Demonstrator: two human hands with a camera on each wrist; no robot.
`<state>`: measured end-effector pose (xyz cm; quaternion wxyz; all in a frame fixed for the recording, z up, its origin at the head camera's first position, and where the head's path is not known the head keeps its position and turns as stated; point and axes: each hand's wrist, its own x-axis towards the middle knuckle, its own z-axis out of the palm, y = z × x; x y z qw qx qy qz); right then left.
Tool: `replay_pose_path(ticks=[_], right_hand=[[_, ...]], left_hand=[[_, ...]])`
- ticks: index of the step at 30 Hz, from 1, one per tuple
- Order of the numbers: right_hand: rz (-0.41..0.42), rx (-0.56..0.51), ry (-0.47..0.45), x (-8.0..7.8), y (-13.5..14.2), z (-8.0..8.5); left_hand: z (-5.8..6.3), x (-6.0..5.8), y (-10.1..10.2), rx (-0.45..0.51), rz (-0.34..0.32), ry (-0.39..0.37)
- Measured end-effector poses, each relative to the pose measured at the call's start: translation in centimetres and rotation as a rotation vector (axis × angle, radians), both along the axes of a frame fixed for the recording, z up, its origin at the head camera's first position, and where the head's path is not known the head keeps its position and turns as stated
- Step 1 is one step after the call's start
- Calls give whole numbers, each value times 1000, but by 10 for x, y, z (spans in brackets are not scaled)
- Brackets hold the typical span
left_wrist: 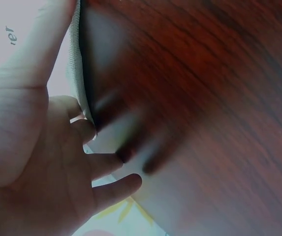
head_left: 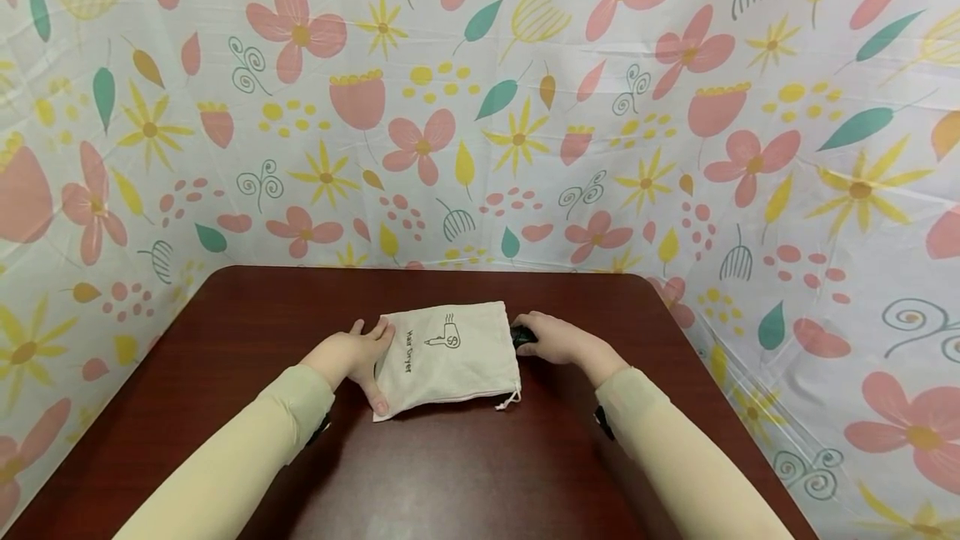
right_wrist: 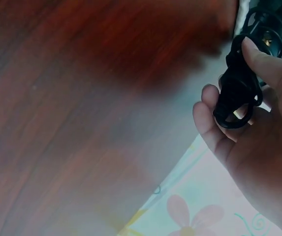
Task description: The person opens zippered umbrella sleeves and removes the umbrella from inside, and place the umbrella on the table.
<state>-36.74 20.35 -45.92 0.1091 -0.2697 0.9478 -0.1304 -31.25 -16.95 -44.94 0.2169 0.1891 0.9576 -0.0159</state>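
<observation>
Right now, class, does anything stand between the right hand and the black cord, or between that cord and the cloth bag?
Nothing visible does. The right hand grips the black cord directly, right at one end of the cloth bag; the drawstring lies at the bag's near corner, off to one side.

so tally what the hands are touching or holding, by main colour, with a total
Off-white: 1, the drawstring bag touched by the left hand
Black: 1, the looped cord held in the right hand
Total: 2
</observation>
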Motion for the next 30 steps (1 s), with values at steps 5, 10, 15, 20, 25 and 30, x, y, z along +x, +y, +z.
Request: replay_pose_path(ticks=[5,10,15,20,25,30], right_hand=[[-4,-14,-20,-5,4,0],[-13,-26,-26,-4,5,-2],[-10,-26,-4,1,4,-2],[-41,-10,7,7,2,-2],[-61,-4,20,14,-1,-2],[-84,-6,46,20,-1,-5]], left_hand=[[4,-3,-1,-33,-22,6],[6,-7,-2,-30,-20,-8],[0,-11,1,122,-67,5],[-6,-6,12,290,-123,26],[-17,-4,14,262,-105,46],[-20,-4,14,187,-116,89]])
